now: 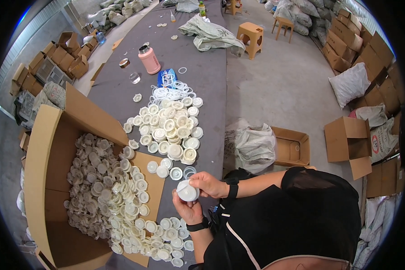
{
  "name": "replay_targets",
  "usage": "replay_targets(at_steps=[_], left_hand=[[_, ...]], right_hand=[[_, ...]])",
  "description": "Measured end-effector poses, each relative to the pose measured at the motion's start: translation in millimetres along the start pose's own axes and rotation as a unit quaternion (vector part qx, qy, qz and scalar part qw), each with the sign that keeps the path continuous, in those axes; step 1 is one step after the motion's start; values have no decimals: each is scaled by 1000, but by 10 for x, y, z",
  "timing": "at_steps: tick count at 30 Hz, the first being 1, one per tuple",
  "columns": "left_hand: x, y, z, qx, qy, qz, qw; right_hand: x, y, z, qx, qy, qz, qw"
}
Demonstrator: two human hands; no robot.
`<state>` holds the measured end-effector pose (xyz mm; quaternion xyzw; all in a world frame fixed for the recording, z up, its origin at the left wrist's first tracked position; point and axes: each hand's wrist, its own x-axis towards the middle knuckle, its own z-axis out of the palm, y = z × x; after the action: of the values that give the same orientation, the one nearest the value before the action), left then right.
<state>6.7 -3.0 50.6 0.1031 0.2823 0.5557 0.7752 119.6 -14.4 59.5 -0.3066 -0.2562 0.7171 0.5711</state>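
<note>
A round white plastic lid is held between my two hands over the table's near edge. My left hand is closed on its lower side, fingertips at the rim. My right hand pinches the upper edge, thumb across the top. Whether a ring sits on this lid I cannot tell. Just beyond it lie a couple of pale rings and a few loose lids. A larger heap of lids spreads farther up the table, with a tangle of white rings behind it.
A big open carton tipped toward me spills lids onto its flap; more lids lie by my left forearm. Farther along the grey-covered table stand a pink flask and a clear cup. An open box sits on the floor at right.
</note>
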Motion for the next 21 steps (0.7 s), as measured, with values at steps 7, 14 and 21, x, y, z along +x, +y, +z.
replay_targets(at_steps=[7, 14, 21], left_hand=[[-25, 93, -44, 129, -39, 5, 991], [-36, 77, -72, 191, 0, 53, 980], [-44, 94, -299, 160, 19, 60, 985]], right_hand=[[-39, -82, 9, -122, -31, 35, 991], [17, 14, -67, -172, -17, 97, 980], [85, 209, -108, -21, -26, 151, 988]])
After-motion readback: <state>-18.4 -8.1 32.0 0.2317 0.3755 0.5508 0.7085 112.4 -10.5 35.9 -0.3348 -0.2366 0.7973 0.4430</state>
